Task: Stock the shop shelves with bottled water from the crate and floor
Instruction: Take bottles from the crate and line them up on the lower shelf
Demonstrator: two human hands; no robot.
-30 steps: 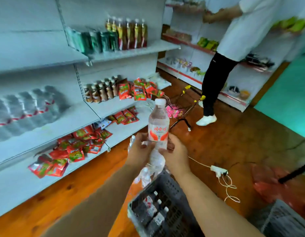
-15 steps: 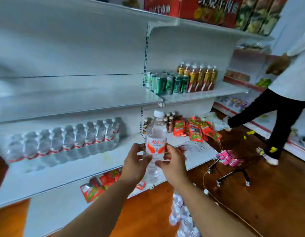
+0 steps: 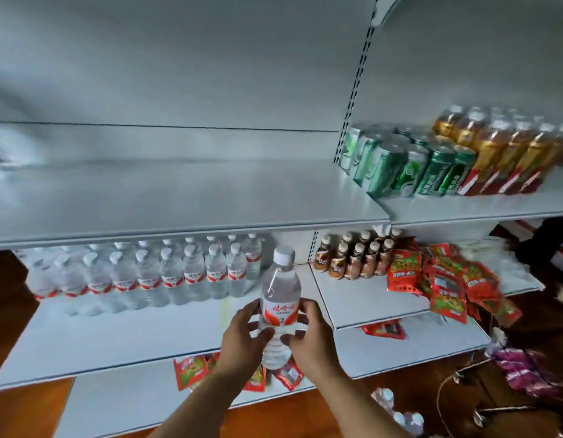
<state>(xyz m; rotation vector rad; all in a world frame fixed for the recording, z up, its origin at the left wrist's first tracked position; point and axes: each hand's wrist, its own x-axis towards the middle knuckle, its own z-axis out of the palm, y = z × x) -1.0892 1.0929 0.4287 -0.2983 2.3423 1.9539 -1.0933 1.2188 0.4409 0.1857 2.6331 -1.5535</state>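
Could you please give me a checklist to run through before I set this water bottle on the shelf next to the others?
1. Grip: left hand and right hand both hold the water bottle round its lower half: ok.
2. Bottle upright, white cap on: ok.
3. Bare space on the middle shelf in front of and right of the row of water bottles: ok.
4. Headroom under the upper shelf: similar bottles stand there, so probably ok.
5. Label faces outward: ok.
6. Cap seal intact: cannot tell.
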